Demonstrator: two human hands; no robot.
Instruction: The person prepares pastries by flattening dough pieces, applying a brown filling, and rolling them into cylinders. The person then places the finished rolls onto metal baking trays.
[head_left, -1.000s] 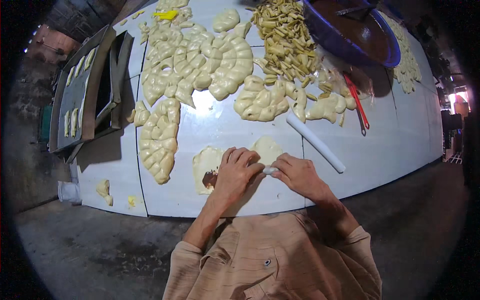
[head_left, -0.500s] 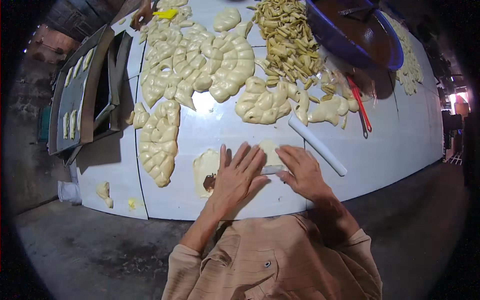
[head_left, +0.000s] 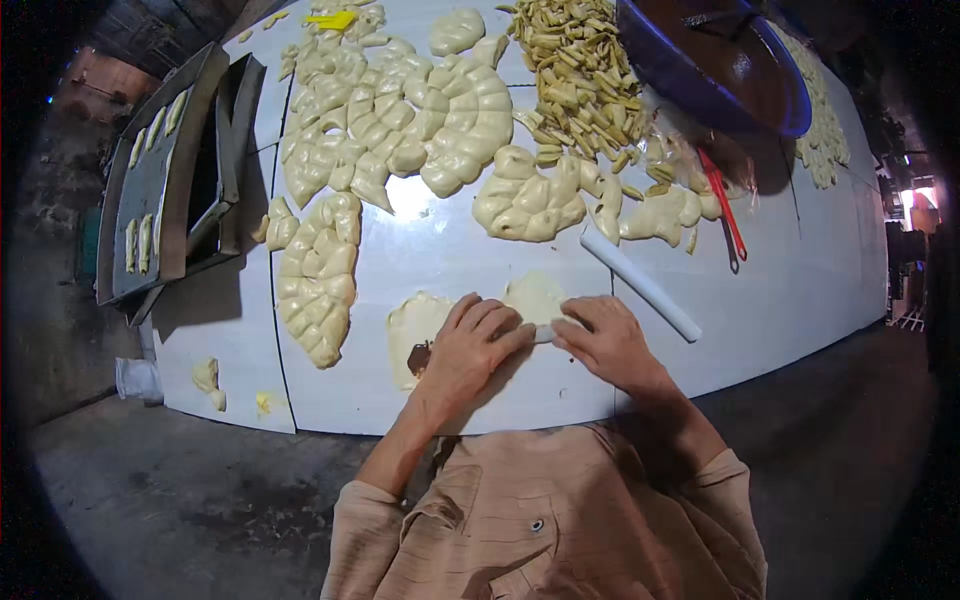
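Rolling of filled dough at a table [head_left: 450,260]; the roll [head_left: 543,334] lies near the table's front edge, between the two hands, its ends hidden by them. Left hand [head_left: 474,342]: fingers bent and close together, thumb at the roll's left end; right hand [head_left: 608,342]: fingers curled, fingertips and thumb at its right end; whether either truly grips or only presses cannot be told.

Progress, as judged: the roll seems partly made, with a flat sheet [head_left: 533,293] spread just beyond it, seemingly its unrolled remainder; a second sheet [head_left: 404,330], beside the left hand, bears brown filling [head_left: 418,358] and is not yet rolled; slender finished-looking pieces [head_left: 155,128] lie on the tray [head_left: 150,190] at left; much dough [head_left: 465,120] remains unflattened; the pale slices [head_left: 570,85] stand heaped behind; the rolling pin [head_left: 640,283] lies idle, right of the sheet.
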